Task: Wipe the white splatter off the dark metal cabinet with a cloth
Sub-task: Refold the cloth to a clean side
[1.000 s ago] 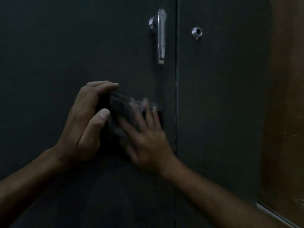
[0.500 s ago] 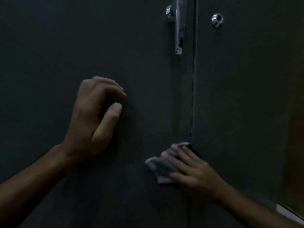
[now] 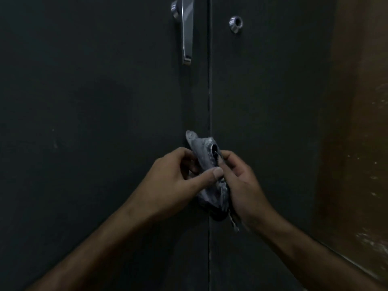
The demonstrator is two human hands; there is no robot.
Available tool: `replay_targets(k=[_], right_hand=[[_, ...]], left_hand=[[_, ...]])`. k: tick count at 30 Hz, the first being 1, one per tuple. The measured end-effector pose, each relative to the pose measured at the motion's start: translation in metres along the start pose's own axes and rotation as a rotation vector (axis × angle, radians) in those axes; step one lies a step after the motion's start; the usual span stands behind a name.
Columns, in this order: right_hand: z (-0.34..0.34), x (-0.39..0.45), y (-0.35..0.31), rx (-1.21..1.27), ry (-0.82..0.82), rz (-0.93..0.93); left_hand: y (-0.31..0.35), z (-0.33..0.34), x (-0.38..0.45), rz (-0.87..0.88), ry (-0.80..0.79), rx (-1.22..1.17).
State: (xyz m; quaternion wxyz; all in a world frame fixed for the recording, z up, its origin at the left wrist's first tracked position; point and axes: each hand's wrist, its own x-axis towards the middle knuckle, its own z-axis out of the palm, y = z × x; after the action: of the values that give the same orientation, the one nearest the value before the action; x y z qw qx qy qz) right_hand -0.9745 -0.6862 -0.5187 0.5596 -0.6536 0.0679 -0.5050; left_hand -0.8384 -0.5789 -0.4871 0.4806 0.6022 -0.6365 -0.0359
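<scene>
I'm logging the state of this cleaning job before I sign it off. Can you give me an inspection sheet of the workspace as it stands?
Surface: dark cabinet, two doors closed, seam between them; faint pale marks on the left door; the picture is too dim to judge splatter.
Job's things: grey cloth, bunched, stained pale, held in front of the seam.
Clutter: nothing seen.
Hands: left hand and right hand both grip the cloth, the left thumb across it.
Cables: nothing seen.
Surroundings: chrome handle on the left door, round lock on the right door, brown wall with pale specks to the right.
</scene>
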Motion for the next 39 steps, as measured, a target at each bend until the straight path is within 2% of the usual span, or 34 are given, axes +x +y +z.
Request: replay_targets(k=[2, 4, 8, 10, 13, 15, 17, 18, 20, 22, 24, 27, 29, 31, 34, 37, 39], right_hand=[[-0.007, 0.002, -0.001, -0.061, 0.026, -0.015], [-0.015, 0.004, -0.003, -0.094, 0.016, 0.0], [-0.024, 0.009, -0.007, -0.178, 0.059, -0.031], [-0.03, 0.013, -0.009, -0.163, 0.087, 0.001], [-0.039, 0.013, -0.014, -0.08, 0.091, 0.102], [-0.045, 0.012, -0.016, -0.112, 0.078, 0.086], [-0.047, 0.009, -0.018, -0.173, 0.079, 0.073], [-0.048, 0.009, -0.019, -0.18, 0.08, 0.082], [-0.049, 0.007, -0.024, -0.168, 0.073, 0.112], [-0.05, 0.009, -0.037, -0.13, 0.061, 0.17], [-0.054, 0.012, -0.054, -0.015, 0.076, 0.276], [-0.061, 0.015, -0.075, 0.246, 0.125, 0.375], [-0.06, 0.014, -0.078, 0.3, 0.092, 0.388], [-0.057, 0.014, -0.07, 0.17, 0.034, 0.368], [-0.062, 0.014, -0.048, -0.241, 0.053, 0.233], [-0.079, 0.016, -0.031, -0.76, 0.121, -0.002], [-0.088, 0.017, -0.026, -0.884, 0.135, -0.076]], left_hand=[[0.005, 0.005, 0.002, -0.059, -0.075, -0.161], [0.009, 0.01, -0.001, -0.082, -0.118, -0.221], [0.002, 0.013, 0.0, -0.096, 0.016, -0.315], [-0.002, 0.012, 0.006, -0.201, 0.086, -0.436], [-0.005, 0.015, 0.011, -0.375, 0.094, -0.705], [-0.002, 0.014, 0.009, -0.435, 0.013, -0.97], [0.006, 0.015, 0.005, -0.437, -0.159, -1.061], [0.009, 0.017, 0.003, -0.422, -0.231, -1.002], [0.004, 0.025, 0.002, -0.358, -0.261, -0.706], [-0.003, 0.033, 0.001, -0.271, -0.16, -0.318], [-0.007, 0.034, 0.0, -0.157, -0.097, -0.097], [-0.016, 0.041, 0.0, -0.105, -0.291, -0.174], [-0.014, 0.057, -0.004, -0.141, -0.4, -0.315], [-0.014, 0.071, -0.008, -0.218, -0.458, -0.546], [-0.022, 0.077, -0.012, -0.3, -0.506, -0.848], [-0.026, 0.076, -0.012, -0.281, -0.483, -0.86], [-0.023, 0.076, -0.01, -0.334, -0.444, -0.796]])
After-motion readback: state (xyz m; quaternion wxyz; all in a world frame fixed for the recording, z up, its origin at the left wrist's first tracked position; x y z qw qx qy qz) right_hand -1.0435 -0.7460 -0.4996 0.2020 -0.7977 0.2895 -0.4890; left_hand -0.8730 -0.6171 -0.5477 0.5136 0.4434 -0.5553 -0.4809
